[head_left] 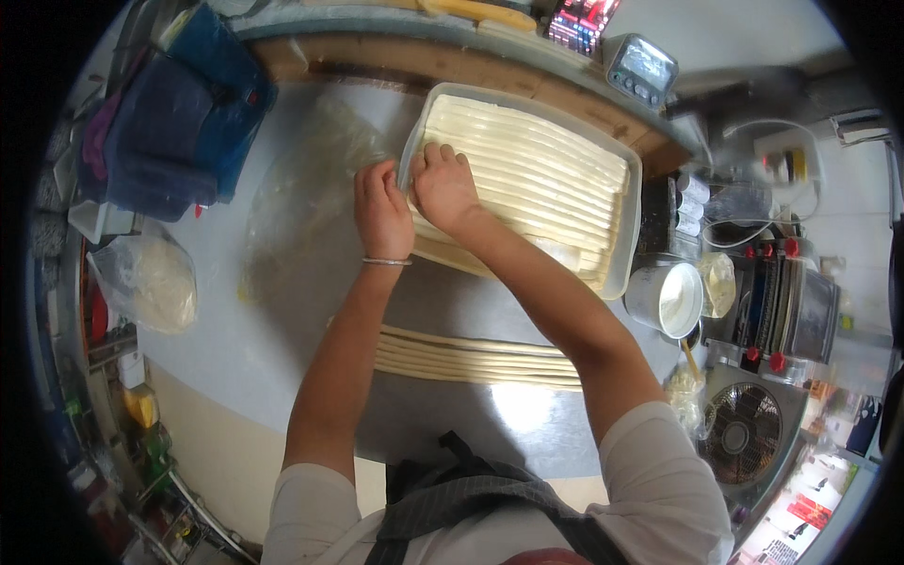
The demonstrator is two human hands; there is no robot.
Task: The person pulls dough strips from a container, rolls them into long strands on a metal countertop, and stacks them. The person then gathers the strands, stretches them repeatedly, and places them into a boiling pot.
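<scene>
A translucent plastic tray [633, 233] holds pale dough strips [537, 162] laid side by side in rows. My right hand [445, 185] rests at the left end of the strips, fingers curled down; whether it grips one cannot be made out. Just outside the tray's left wall is my left hand [385, 208], fingers bent, a metal bangle at its wrist; its fingertips are partly hidden. Between my forearms and below the tray, several long thin dough ropes [480, 360] lie parallel on the grey table [438, 296].
Crumpled clear plastic film [304, 191] lies left of the tray. A bag of dough [164, 286] sits at the left edge. On the right are a white bucket [667, 300], a roller machine [777, 304] and a fan [741, 434]. A digital scale [641, 69] stands at the back.
</scene>
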